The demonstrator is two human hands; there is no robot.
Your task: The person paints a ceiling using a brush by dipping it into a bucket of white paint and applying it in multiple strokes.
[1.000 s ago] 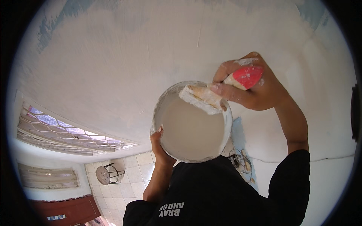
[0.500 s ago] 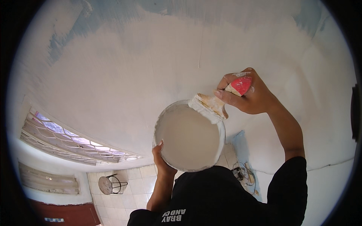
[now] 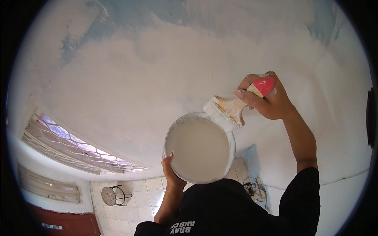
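Observation:
My left hand (image 3: 173,171) grips the near left side of a round bucket (image 3: 233,151), its thumb over the rim. Off-white paint (image 3: 199,147) fills most of what shows inside. In my right hand (image 3: 269,96) is a wide paintbrush (image 3: 231,108) with a wooden handle and a red end. Its bristles are coated in white paint and overlap the far right rim in the picture; whether they touch it I cannot tell. White smears mark my right fingers. Beyond the bucket is a surface (image 3: 130,78) coated in white, with pale blue patches (image 3: 134,17) showing along its far part.
A window with a white grille (image 3: 82,147) lies to the left. Below it a round stool (image 3: 114,195) stands on pale floor tiles (image 3: 138,212). Tangled cables (image 3: 255,189) are on the floor right of my body. A dark red panel (image 3: 71,222) fills the lower left corner.
The brush in my right hand has moved slightly right, off the paint side toward the bucket's outer rim. The bucket appears a little lower in the picture.

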